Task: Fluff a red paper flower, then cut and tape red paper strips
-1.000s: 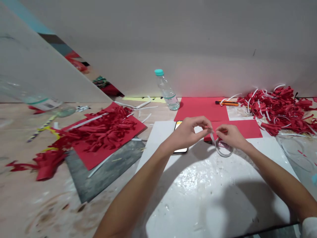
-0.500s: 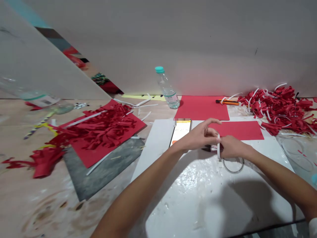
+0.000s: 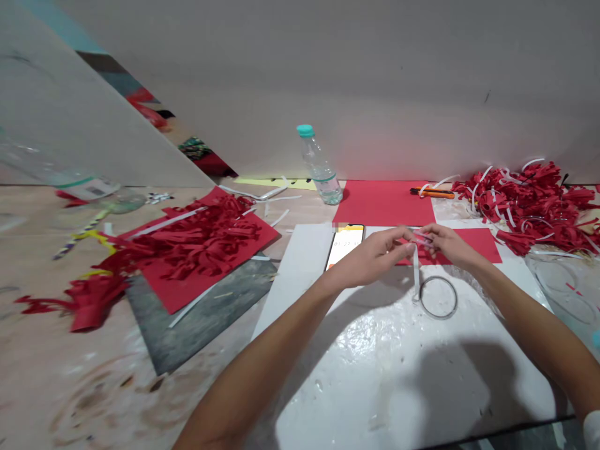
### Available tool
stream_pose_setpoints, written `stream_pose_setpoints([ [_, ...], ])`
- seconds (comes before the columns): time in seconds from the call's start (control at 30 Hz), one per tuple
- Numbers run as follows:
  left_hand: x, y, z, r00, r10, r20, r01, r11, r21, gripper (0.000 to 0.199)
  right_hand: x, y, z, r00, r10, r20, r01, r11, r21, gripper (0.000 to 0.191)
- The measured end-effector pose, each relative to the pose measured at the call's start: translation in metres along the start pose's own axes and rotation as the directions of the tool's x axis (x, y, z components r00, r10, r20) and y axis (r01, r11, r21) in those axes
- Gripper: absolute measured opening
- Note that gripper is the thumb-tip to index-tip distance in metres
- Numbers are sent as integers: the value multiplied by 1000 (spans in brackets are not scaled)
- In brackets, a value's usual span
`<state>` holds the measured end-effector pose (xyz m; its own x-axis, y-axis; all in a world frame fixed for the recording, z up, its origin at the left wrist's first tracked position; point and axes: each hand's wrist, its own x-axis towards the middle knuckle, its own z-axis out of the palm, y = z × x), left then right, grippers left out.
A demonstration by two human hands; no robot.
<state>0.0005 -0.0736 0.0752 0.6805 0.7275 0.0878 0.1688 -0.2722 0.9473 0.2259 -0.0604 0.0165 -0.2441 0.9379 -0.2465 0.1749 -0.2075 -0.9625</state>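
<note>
My left hand [image 3: 375, 257] pinches the upper end of a narrow white strip [image 3: 416, 275] between thumb and fingers. The strip hangs down to the white board, its lower end beside a thin metal ring [image 3: 437, 317] lying flat. Just right of it, my right hand [image 3: 447, 244] has its fingers closed near the strip's top, on something small and dark that I cannot make out. Behind both hands lies a red sheet [image 3: 478, 245], partly covered by them. A phone [image 3: 345, 245] with a lit timer screen rests on the board, left of my left hand.
The white board [image 3: 337, 381] lies under my arms. A water bottle [image 3: 321, 169], a larger red sheet [image 3: 384, 203] and an orange cutter [image 3: 438, 194] are along the wall. Red fringed paper bunches [image 3: 539, 200] lie right; more fringed paper [image 3: 201, 244] is on the left.
My right hand has moved up and slightly away from my left hand, uncovering the metal ring. The white strip now hangs longer below my left fingers. The view has shifted slightly.
</note>
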Motion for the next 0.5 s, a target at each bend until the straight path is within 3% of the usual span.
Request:
stream_pose_setpoints([
  [0.13, -1, -2, -5, 993, 16, -121, 1, 990, 141, 25, -8, -14, -17, 1000, 4, 31, -6, 998, 62, 19],
  [0.2, -1, -2, -6, 986, 33, -161, -3, 983, 184, 24, -21, -24, -22, 993, 13, 121, -16, 1000, 25, 32],
  [0.3, -1, -1, -6, 979, 50, -199, -1, 972, 235, 22, -46, -41, -23, 992, -58, 111, 86, 960, -266, 50],
  [0.37, -1, -1, -6, 974, 61, -219, 2, 961, 276, 21, -62, -52, -22, 981, -166, 99, 193, 843, -502, 48],
  [0.5, -2, 0, -5, 965, 90, -248, 8, 930, 368, 20, -78, -67, -20, 964, -175, 199, 264, 686, -678, 44],
])
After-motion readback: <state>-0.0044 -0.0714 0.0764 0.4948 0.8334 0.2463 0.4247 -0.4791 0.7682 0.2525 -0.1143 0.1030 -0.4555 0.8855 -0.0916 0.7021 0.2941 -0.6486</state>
